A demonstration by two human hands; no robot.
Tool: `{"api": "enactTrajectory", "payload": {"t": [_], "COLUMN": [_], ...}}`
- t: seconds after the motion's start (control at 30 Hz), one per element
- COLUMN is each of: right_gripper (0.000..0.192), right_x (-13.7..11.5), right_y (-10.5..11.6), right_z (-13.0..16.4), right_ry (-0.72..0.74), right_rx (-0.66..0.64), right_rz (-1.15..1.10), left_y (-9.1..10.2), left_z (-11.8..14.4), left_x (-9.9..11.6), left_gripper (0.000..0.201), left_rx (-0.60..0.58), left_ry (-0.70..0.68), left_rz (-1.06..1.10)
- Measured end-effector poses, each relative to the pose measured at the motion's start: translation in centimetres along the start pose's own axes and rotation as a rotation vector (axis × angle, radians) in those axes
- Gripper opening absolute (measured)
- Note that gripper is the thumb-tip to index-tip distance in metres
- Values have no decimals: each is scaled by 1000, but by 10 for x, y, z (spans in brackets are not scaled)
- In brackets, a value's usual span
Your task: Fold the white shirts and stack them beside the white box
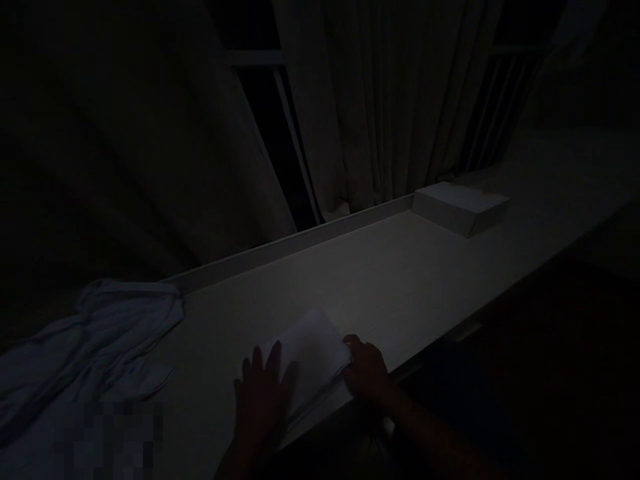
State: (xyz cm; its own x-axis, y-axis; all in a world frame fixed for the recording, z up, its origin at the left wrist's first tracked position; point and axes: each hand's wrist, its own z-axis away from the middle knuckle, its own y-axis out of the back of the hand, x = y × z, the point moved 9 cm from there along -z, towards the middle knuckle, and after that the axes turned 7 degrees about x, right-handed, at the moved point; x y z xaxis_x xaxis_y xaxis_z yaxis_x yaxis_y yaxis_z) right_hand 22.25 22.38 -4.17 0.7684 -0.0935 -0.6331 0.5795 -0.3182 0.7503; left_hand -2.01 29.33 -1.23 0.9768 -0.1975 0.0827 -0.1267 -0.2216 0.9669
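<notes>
- The left hand (263, 393) lies flat on a folded white cloth (313, 357), its fingers (257, 363) spread apart and pressing down.
- The right hand (367, 368) grips the cloth's right edge; its fingers seem curled around the fold, though the room is too dim to be sure.
- The cloth rests on the pale counter (400, 280), between both hands, at the near edge.
- Left of the fingers lies a crumpled light garment (100, 340).
- Well beyond the fingers, to the right, sits a white box (460, 207) below the curtain (380, 100).
</notes>
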Motion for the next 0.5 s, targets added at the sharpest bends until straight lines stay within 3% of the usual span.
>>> {"api": "enactTrajectory", "payload": {"t": [0.13, 0.27, 0.5], "right_gripper": [48, 28, 34], "right_x": [11, 25, -38], "right_y": [8, 14, -22], "right_z": [-5, -43, -134], "right_ry": [63, -25, 42], "right_rx": [61, 90, -380], "right_rz": [-298, -425, -324], "left_y": [-20, -22, -18], "left_z": [16, 26, 25], "left_x": [14, 16, 15], "left_gripper": [77, 75, 76], "left_rx": [11, 51, 35], "left_ry": [-51, -64, -64], "left_rz": [-122, -140, -82]}}
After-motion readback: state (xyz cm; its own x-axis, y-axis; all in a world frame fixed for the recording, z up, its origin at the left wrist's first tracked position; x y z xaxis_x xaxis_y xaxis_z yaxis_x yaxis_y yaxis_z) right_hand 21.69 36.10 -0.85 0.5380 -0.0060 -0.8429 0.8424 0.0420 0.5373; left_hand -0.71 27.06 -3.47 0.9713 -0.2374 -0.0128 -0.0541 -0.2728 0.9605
